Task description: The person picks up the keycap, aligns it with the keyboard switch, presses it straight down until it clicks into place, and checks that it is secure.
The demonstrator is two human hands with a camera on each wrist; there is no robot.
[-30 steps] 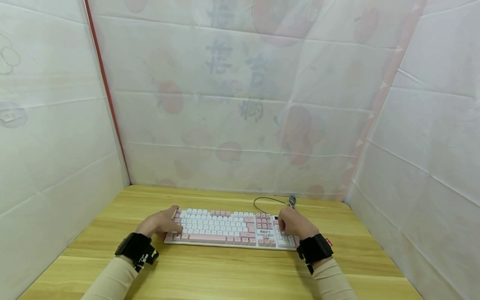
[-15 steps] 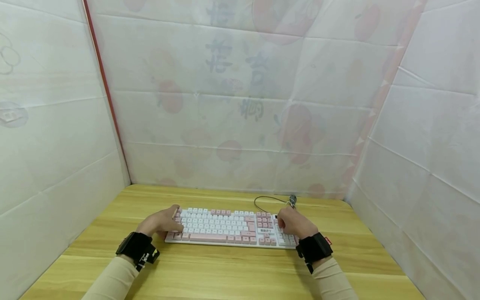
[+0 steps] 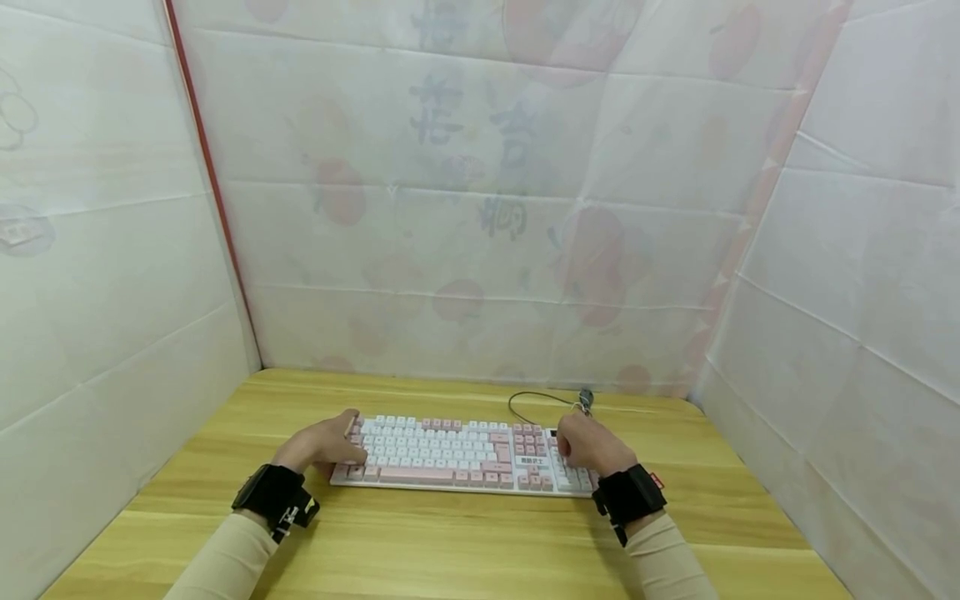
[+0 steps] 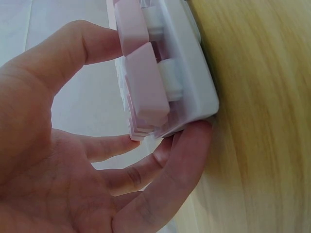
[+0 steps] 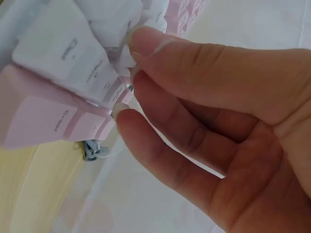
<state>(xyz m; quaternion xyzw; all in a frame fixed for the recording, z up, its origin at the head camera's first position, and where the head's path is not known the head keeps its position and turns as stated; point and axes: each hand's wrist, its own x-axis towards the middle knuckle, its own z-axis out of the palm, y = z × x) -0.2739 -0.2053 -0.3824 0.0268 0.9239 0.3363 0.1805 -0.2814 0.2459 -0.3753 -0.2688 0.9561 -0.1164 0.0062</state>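
A white and pink keyboard (image 3: pixel 435 454) lies flat on the wooden table. At its left end, my left hand (image 3: pixel 326 443) grips the case. The left wrist view has the thumb (image 4: pixel 77 41) on the pink keycaps (image 4: pixel 143 80) and a fingertip against the white side edge (image 4: pixel 194 92). Over the number pad, my right hand (image 3: pixel 592 442) has its fingers bent down. Up close, its thumb (image 5: pixel 160 48) and fingertips come together at a white keycap (image 5: pixel 127 60) in a pinch, partly hidden behind them. White and pink number-pad keycaps (image 5: pixel 73 53) stand in front of the fingers.
Behind the keyboard's right part, a thin dark cable (image 3: pixel 525 398) curves to a small grey plug (image 3: pixel 585 400). The wooden table (image 3: pixel 420 542) runs back to pale cloth walls (image 3: pixel 480 250) on three sides. A small red tag (image 3: pixel 656 481) is beside the right wristband.
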